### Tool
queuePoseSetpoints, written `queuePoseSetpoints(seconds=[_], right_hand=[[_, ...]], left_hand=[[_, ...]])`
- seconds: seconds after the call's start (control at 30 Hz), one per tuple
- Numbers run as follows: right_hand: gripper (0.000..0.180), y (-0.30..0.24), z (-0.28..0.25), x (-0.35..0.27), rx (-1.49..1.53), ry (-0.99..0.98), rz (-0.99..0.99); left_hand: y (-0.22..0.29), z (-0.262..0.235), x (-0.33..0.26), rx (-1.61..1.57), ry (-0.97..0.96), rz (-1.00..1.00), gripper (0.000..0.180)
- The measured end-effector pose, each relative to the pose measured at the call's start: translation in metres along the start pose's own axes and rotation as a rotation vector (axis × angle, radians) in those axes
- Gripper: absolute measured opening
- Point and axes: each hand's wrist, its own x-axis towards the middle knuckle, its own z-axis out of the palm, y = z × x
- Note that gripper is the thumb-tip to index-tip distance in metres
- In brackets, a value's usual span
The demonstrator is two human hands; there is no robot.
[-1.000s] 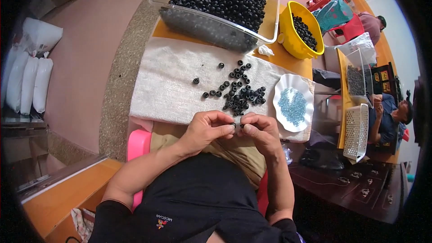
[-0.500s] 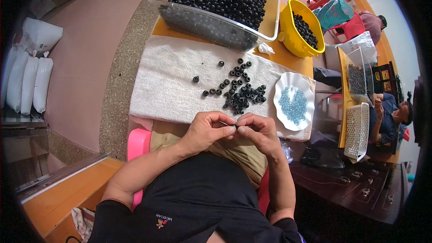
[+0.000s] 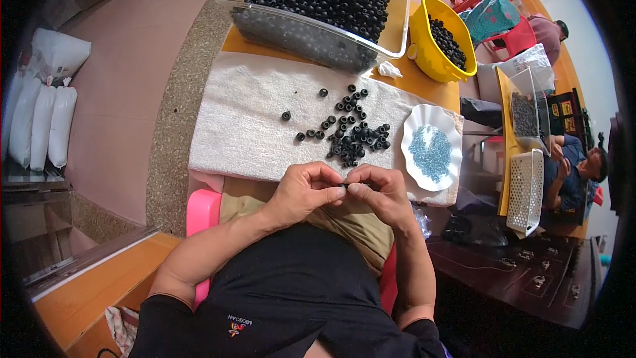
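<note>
Close to my body, just off the towel's near edge, my left hand [image 3: 298,192] and my right hand [image 3: 383,197] meet, fingertips pinched together. Between them is a small black piece [image 3: 344,185], mostly covered by the fingers; its shape is hard to make out. Beyond my hands, several loose black round pieces with holes [image 3: 356,142] lie on a white towel [image 3: 242,116], clustered right of its middle. A white scalloped dish [image 3: 409,134] of small pale-blue, clear-looking bits [image 3: 430,152] rests on the towel to the right.
A clear plastic bin [image 3: 311,33] full of black pieces stands behind the towel, with a yellow basin [image 3: 429,53] of more at its right. A crumpled white tissue [image 3: 389,70] lies between. At far right a person [image 3: 571,169] sits by a white perforated basket [image 3: 525,192].
My hands stay pinched together in nearly the same place, with only slight finger movement. The whole view has shifted a little; the pieces on the towel look unchanged.
</note>
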Motion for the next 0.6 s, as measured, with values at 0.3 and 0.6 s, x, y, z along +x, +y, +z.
queuePoseSetpoints(seconds=[0.3,0.6], right_hand=[[0.010,0.015,0.001,0.000,-0.171,0.084,-0.169],[0.008,0.025,0.011,-0.001,-0.285,0.163,-0.441]], left_hand=[[-0.003,0.002,0.001,0.028,0.002,-0.003,0.016],[-0.007,0.006,-0.001,-0.080,0.053,-0.007,0.014]])
